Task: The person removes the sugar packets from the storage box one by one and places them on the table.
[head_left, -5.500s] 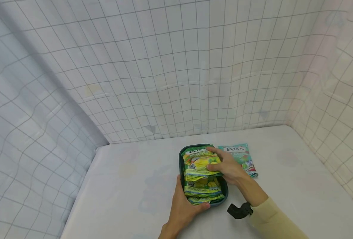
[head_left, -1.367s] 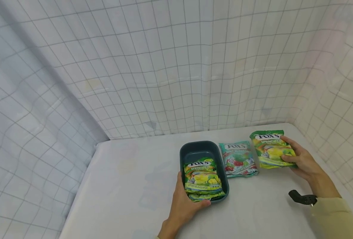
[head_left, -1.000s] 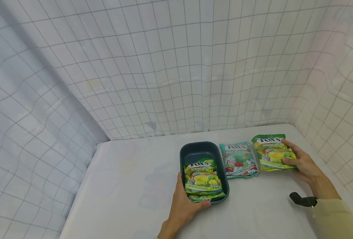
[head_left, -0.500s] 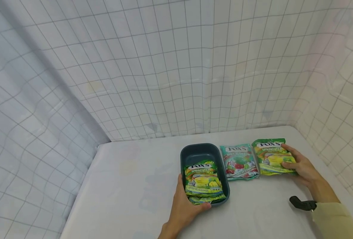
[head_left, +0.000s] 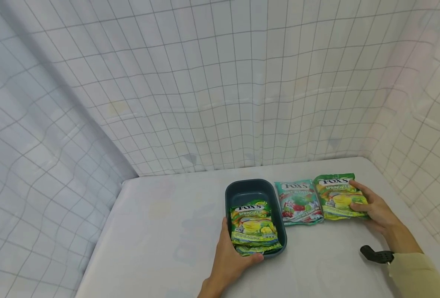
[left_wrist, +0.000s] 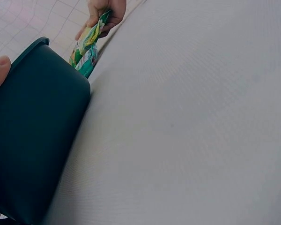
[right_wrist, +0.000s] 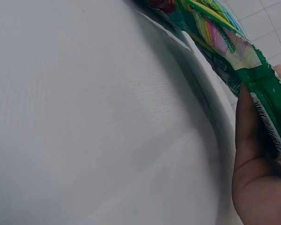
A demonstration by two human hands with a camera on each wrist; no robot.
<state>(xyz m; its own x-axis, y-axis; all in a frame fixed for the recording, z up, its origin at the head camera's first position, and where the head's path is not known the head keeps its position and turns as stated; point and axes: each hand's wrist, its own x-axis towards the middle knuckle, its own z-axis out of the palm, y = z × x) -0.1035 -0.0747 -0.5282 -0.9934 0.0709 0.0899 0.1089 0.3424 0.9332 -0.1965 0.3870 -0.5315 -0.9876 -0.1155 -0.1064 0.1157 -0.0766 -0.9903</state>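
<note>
A dark teal bin [head_left: 246, 191] stands on the table, with green-yellow Fox's Spring Tea candy bags [head_left: 252, 227] stacked in its near part. My left hand [head_left: 228, 261] holds the bin's near left corner, thumb on the near side and fingers along the left wall. Off to the right, my right hand [head_left: 381, 212] grips another Spring Tea candy bag [head_left: 335, 199] by its right edge, thumb on top. That bag lies beside a teal Fox's Mint Blossom candy bag [head_left: 298, 203]. In the right wrist view the fingers [right_wrist: 247, 131] show under the held bag's green end.
A white cloth [head_left: 156, 240] covers the table. White curtains [head_left: 220, 91] with a grid pattern hang behind it and on both sides. A black wrist device [head_left: 377, 254] sits at the right sleeve.
My right hand has taken a Spring Tea bag out of the bin, carried it right past the Mint Blossom bag and lowered it there. The left hand has stayed on the bin.
</note>
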